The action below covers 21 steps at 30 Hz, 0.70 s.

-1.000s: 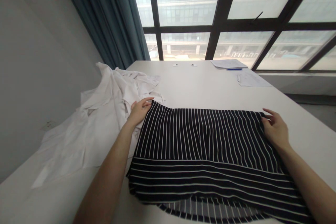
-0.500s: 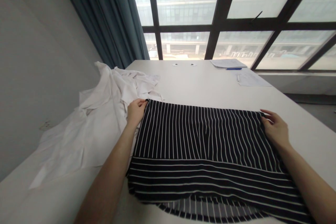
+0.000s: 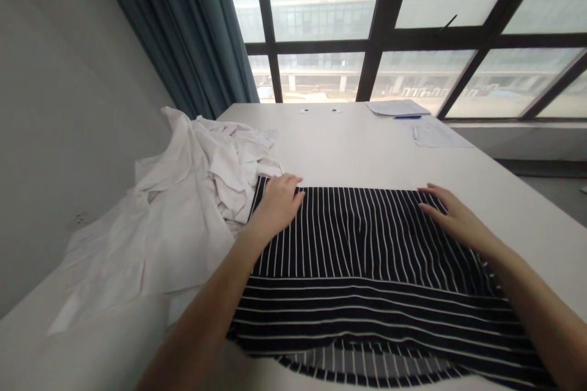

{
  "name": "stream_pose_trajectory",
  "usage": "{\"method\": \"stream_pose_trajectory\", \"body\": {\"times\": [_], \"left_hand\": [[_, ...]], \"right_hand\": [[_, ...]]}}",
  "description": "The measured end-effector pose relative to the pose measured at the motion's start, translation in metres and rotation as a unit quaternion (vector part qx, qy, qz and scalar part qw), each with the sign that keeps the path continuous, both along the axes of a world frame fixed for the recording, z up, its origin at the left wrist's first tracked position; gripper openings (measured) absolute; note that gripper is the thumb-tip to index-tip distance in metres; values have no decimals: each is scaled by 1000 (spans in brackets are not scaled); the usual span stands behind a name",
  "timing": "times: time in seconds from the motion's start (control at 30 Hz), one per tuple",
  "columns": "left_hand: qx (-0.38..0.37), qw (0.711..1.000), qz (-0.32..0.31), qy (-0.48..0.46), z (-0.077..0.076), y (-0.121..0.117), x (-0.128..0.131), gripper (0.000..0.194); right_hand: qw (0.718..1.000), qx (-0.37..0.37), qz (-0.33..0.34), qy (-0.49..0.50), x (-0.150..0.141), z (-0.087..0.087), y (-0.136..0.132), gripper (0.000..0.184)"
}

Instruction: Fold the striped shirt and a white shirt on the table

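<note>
A black garment with thin white stripes lies folded flat on the white table, its near part hanging over the front edge. My left hand lies palm down on the garment's far left part, fingers stretched out. My right hand rests flat on the far right part, fingers spread. Neither hand grips anything.
A heap of white cloth covers the table's left side, touching the garment's left corner. Papers and a blue pen lie at the far right by the window. A teal curtain hangs at the back left.
Both hands let go of the garment's far corners and moved inward onto the fabric, now lying flat. The far edge lies straighter on the table.
</note>
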<state>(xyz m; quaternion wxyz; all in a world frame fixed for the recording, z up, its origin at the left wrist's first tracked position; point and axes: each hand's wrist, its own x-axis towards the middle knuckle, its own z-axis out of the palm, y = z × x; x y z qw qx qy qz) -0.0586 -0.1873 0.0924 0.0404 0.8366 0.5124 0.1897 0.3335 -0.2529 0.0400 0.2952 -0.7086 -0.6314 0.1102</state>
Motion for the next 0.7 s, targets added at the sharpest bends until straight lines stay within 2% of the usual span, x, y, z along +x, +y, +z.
{"method": "stream_pose_trajectory", "body": {"times": [0.1, 0.2, 0.27, 0.37, 0.5, 0.7], "left_hand": [[-28, 995, -95, 33, -22, -25, 34, 43], [-64, 985, -145, 67, -49, -42, 51, 56], [-81, 981, -156, 87, -62, -45, 54, 61], [-83, 978, -159, 103, -71, -45, 49, 64], [-74, 977, -163, 114, -71, -42, 31, 63], [-52, 980, -123, 148, -69, -42, -10, 60]], "right_hand": [[988, -7, 134, -76, -50, -16, -9, 48], [972, -9, 160, -170, -85, -34, -20, 50], [965, -10, 155, -211, -94, -40, -25, 51], [959, -13, 157, -235, -92, -41, -28, 53], [955, -15, 153, -252, -77, -40, -30, 54], [960, -31, 93, -264, -19, -48, -45, 56]]}}
